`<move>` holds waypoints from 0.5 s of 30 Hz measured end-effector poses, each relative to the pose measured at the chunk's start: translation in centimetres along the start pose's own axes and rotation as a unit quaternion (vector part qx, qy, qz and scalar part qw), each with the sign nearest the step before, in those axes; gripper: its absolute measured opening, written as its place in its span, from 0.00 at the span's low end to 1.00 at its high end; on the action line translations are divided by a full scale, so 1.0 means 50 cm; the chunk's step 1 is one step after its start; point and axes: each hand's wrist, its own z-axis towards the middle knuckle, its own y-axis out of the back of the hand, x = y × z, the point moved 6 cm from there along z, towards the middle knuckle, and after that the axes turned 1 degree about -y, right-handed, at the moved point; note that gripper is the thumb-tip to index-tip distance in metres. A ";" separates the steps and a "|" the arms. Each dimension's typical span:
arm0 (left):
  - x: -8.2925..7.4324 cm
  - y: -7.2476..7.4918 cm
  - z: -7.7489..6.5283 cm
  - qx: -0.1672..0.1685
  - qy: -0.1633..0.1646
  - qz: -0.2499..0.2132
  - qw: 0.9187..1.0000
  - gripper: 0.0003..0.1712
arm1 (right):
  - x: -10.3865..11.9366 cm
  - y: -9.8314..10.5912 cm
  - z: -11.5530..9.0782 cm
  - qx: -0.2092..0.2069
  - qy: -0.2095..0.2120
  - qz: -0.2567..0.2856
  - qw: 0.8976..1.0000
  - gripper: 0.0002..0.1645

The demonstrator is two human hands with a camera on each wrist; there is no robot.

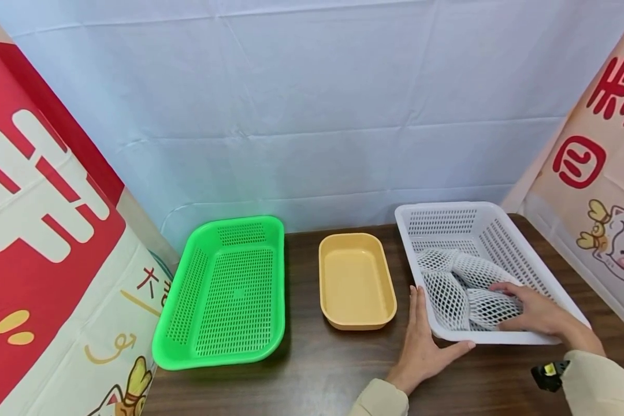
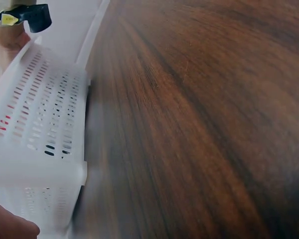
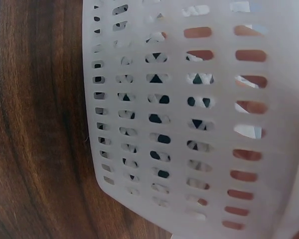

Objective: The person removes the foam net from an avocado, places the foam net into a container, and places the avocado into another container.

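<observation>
A green basket (image 1: 239,306) stood left of a yellow tray (image 1: 357,286); a pale sheet (image 1: 312,110), probably cloth, hung at the far side.

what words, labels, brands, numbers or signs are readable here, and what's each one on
"大": small red character on the red-and-white printed fabric sheet at left; the next is partly hidden.
Large white lettering, same sheet: incomplete, unreadable.
Red lettering and boxed sign, pale printed fabric sheet at right: cut off or unclear.
Yellow label on black wrist device: too small.

Pale cream sleeves (image 1: 600,384), black wrist device (image 1: 545,378) — rounded at one end, yellow label (image 2: 10,20)
</observation>
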 end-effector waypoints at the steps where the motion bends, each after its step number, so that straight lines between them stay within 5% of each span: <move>1: 0.000 -0.001 0.000 -0.001 0.000 -0.004 1.000 0.63 | 0.001 -0.001 0.000 0.005 -0.004 -0.002 1.000 0.47; 15: -0.002 0.000 0.009 -0.023 0.006 -0.045 0.999 0.64 | -0.020 -0.015 0.011 0.049 -0.051 -0.026 0.997 0.49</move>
